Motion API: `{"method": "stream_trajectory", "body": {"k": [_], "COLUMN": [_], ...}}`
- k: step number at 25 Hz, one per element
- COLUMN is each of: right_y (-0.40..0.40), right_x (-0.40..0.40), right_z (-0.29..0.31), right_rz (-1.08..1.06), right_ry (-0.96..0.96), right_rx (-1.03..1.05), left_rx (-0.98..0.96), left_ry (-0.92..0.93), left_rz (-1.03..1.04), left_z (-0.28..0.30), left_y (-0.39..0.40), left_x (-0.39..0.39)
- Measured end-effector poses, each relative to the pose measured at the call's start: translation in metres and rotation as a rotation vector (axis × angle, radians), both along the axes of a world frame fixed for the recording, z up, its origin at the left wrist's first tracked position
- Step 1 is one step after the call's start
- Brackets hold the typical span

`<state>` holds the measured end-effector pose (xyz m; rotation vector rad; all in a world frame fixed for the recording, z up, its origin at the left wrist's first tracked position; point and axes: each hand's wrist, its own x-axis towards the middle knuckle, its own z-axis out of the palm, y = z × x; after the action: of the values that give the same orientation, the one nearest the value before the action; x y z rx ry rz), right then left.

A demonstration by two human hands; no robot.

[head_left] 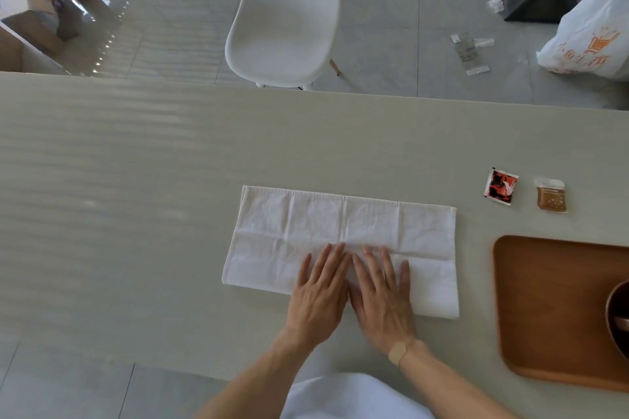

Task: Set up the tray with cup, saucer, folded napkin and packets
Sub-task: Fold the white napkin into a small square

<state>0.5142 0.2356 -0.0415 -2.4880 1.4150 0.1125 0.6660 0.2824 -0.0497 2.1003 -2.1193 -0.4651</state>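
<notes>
We see one white napkin (340, 241), two packets, one wooden tray (551, 299) and two hands on a pale worktop (136, 180). The napkin lies flat as a long rectangle near the middle of the worktop, closer to its near edge. Both hands rest palm down on the napkin's near half, side by side and touching: the left hand (318, 296) and the right hand (383, 299), fingers spread flat and gripping nothing. Their fingertips reach the crease running along the napkin's length. The red packet (500, 187) and the brown packet (551, 196) lie just beside each other toward the worktop's right end, beyond the tray. The tray sits at the right near corner, cut off by the frame; a dark round vessel (617, 316) stands in it, only partly visible. A white chair (286, 10) stands past the far edge.
</notes>
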Motion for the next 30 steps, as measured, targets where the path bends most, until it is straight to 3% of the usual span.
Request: {"method": "stream_trajectory", "body": {"k": [3, 8, 13, 18, 25, 30], "right_y": [-0.002, -0.013, -0.016, -0.025, -0.065, -0.083], "right_x": [-0.012, -0.062, -0.076, -0.065, 0.01, -0.045], "right_z": [-0.007, -0.013, -0.01, 0.003, 0.005, -0.012], "right_rz": [0.007, -0.238, -0.262, -0.232, -0.075, -0.203], "right_ry": [0.028, 0.088, 0.071, 0.009, 0.047, 0.054], "right_rx": [0.006, 0.007, 0.021, -0.004, 0.043, -0.035], "left_rx": [0.038, 0.098, 0.166, 0.088, -0.027, 0.017], "left_ry": [-0.025, -0.132, -0.195, -0.137, -0.014, -0.115], "left_rz": [0.003, 0.143, 0.191, 0.226, -0.074, 0.097], "left_z": [-0.005, -0.011, -0.003, 0.008, -0.003, -0.013], "left_y": [0.005, 0.025, 0.047, 0.022, -0.08, -0.062], "left_x": [0.014, 0.087, 0.152, 0.122, 0.017, 0.099]}}
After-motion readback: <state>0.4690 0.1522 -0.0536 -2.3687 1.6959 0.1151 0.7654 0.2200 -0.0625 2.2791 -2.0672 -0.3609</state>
